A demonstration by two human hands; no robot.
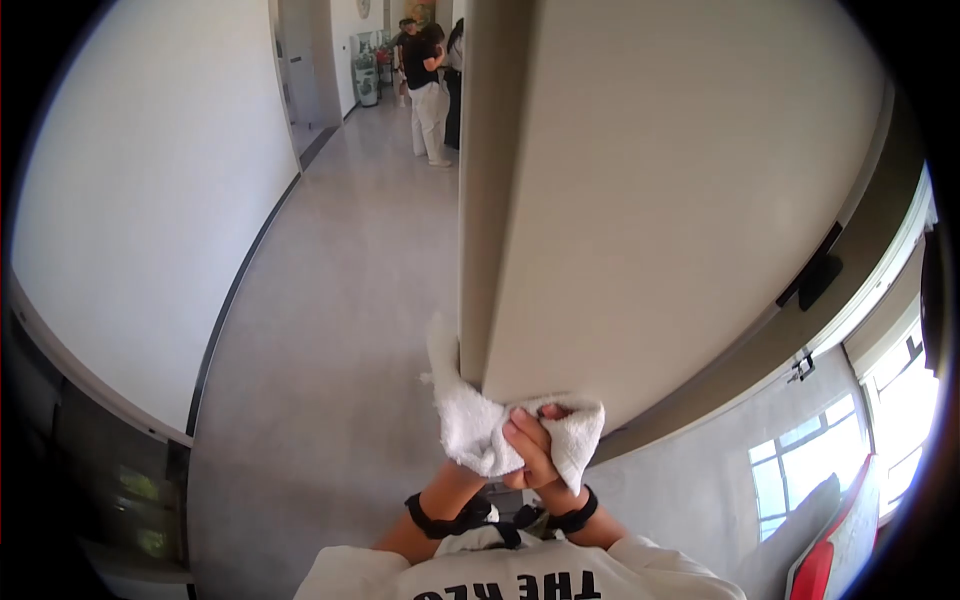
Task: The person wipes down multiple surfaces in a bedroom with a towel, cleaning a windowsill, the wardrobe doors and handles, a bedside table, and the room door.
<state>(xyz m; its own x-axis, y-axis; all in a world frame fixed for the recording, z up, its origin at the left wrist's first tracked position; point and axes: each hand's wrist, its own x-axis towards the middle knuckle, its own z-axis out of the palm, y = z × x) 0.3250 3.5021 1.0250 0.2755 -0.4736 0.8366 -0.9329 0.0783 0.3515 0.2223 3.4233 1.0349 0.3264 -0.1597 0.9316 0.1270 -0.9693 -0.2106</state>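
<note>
A white terry towel [470,425] is bunched around the near end of a tall beige panel [660,200], at the panel's narrow edge [492,200]. My right hand [530,445] is closed on the towel, its fingers curled over the folds. From the left, my left forearm [452,494] reaches under the cloth, which hides that hand's fingers. One loose end of the towel looks blurred beside the panel edge. Both wrists wear black bands.
A grey floor [310,270] runs along a white wall [150,200] to people [425,85] standing at the far end. A black fitting [820,280] sits at the panel's right side. At lower right, a red and white object [835,540] stands near a bright window [900,400].
</note>
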